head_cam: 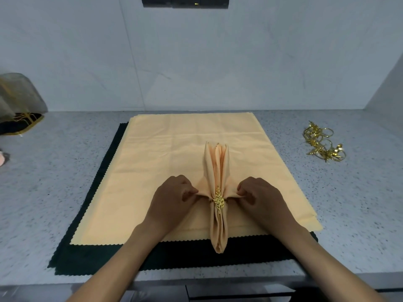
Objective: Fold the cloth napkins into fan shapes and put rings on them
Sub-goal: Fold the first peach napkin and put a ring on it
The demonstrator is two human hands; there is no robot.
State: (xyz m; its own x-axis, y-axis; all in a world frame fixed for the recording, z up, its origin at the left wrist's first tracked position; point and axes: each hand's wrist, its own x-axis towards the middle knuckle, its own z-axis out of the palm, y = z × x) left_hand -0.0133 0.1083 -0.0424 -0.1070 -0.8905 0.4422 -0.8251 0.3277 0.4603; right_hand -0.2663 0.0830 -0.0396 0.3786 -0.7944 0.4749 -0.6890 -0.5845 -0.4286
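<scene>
Napkin: pleated peach napkin (218, 171) lying lengthwise on a stack of flat peach cloths (165, 149), near its front edge.
Ring: gold leaf ring (218, 200) around the napkin's middle.
Left hand (172, 199): pinching the left outer pleat beside the ring.
Right hand (261, 199): pinching the right outer pleat.
Spare rings (322, 142): heaped on the counter (65, 171), far right.

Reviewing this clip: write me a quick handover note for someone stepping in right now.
Left hand and right hand each pinch an outer pleat of the pleated napkin, pulling it sideways just above the gold leaf ring.
Done: this napkin is pleated and ringed.
It lies on a stack of flat napkins; spare rings sit on the counter to the right.
Left: finish spreading the fan, then fold and ring the rest.
</scene>
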